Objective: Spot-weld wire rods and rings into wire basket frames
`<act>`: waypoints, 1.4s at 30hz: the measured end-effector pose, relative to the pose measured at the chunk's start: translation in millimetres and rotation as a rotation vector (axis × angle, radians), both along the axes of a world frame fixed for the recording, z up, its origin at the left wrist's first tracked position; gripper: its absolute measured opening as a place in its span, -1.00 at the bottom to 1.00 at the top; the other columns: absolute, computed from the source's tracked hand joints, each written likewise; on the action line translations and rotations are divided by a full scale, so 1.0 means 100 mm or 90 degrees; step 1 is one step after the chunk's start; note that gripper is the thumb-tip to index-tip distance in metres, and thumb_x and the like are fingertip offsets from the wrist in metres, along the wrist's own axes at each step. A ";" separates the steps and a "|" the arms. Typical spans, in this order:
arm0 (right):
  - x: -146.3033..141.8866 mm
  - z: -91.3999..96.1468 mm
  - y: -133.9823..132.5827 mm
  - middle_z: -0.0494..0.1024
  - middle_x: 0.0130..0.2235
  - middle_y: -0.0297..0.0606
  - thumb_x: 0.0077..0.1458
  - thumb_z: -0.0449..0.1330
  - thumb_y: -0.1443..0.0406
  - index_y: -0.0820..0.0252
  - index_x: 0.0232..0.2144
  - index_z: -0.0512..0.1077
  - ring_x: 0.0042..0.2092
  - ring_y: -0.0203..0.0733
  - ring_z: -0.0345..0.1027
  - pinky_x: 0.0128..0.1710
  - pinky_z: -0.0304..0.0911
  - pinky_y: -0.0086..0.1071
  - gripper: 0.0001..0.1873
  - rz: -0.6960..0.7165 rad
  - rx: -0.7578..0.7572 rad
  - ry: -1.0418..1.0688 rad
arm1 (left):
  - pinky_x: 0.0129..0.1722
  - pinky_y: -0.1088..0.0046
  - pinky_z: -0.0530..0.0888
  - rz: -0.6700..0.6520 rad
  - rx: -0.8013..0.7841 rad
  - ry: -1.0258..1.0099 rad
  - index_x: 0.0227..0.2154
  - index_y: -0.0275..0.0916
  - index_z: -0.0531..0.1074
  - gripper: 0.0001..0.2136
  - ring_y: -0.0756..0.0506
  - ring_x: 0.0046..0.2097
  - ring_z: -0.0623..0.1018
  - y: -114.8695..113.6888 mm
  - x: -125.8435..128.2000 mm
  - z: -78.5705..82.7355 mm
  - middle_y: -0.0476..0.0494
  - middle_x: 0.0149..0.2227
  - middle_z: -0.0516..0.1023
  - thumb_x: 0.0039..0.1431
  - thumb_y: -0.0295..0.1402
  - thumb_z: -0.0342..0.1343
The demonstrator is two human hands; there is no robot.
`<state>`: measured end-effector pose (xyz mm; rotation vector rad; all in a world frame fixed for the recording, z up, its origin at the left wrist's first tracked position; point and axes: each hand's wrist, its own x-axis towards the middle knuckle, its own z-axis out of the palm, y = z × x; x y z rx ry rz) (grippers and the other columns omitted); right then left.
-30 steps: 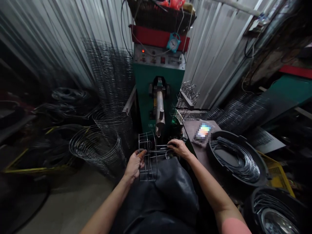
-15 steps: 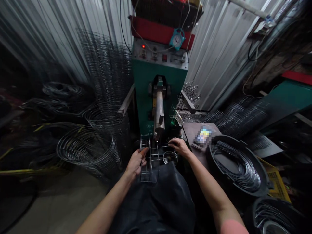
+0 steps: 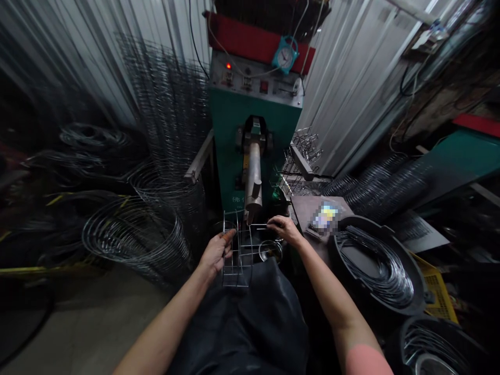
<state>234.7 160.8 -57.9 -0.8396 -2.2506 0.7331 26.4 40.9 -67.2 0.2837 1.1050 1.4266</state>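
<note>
My left hand (image 3: 216,253) is closed around the left side of a small wire rack (image 3: 237,268), a frame of thin crossed metal rods held above my lap. Its upper edge sits just under the tip of the metal arm (image 3: 253,174) that juts from a green machine (image 3: 230,122), which looks like a spot welder. My right hand (image 3: 284,228) pinches the end of a thin metal wire (image 3: 258,225) that reaches left to the rack, near the arm's tip. Whether wire and rack are joined there, I cannot tell. Below the wire lies a round metal ring (image 3: 269,251).
Wire hoops (image 3: 135,229) stand in a stack at left, with tall stacked wire mesh (image 3: 167,99) behind. At right are a small table (image 3: 300,205) with a phone-like blurred object (image 3: 324,217) and a black tub (image 3: 339,260) of wires. A blue clock (image 3: 286,54) hangs on the machine.
The view has shifted slightly, moving most things a little left and up. Both hands keep their holds on the rack and wire, close to the machine arm's tip.
</note>
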 end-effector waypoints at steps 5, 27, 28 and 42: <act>0.00 0.01 -0.05 0.49 -0.43 -0.30 0.06 0.15 0.18 0.15 -0.43 0.48 -0.37 -0.27 0.37 -0.32 0.26 -0.42 -0.82 -0.020 0.011 -0.009 | -0.76 0.63 -0.08 -0.001 -0.023 -0.003 -0.57 -0.29 0.27 -0.67 0.19 -0.72 0.02 0.02 0.00 -0.02 0.20 -0.71 0.11 -0.31 -0.31 0.34; 0.95 -0.94 -0.08 0.50 -0.28 -0.14 -0.03 0.14 0.14 0.20 -0.28 0.39 -0.21 -0.08 0.37 -0.16 0.27 -0.20 -0.71 -0.396 0.022 -0.043 | -0.77 0.65 -0.06 0.010 -0.046 0.016 -0.47 -0.31 0.34 -0.69 0.19 -0.72 0.02 0.02 -0.01 -0.07 0.20 -0.69 0.10 -0.29 -0.35 0.32; 0.92 -0.93 -0.10 0.50 -0.28 -0.15 0.00 0.11 0.15 0.20 -0.28 0.39 -0.22 -0.09 0.37 -0.16 0.28 -0.21 -0.72 -0.393 0.025 -0.012 | -0.77 0.66 -0.07 0.011 -0.043 0.018 -0.49 -0.31 0.33 -0.69 0.20 -0.72 0.02 0.03 -0.01 -0.07 0.20 -0.69 0.11 -0.30 -0.34 0.33; 0.20 -0.06 -0.49 0.46 -0.41 -0.26 0.03 0.18 0.10 0.10 -0.44 0.48 -0.28 -0.18 0.32 -0.22 0.19 -0.30 -0.78 -0.164 0.082 0.036 | -0.76 0.65 -0.08 0.019 -0.001 0.015 -0.52 -0.26 0.25 -0.63 0.20 -0.72 -0.01 -0.04 0.03 -0.10 0.23 -0.70 0.09 -0.33 -0.26 0.34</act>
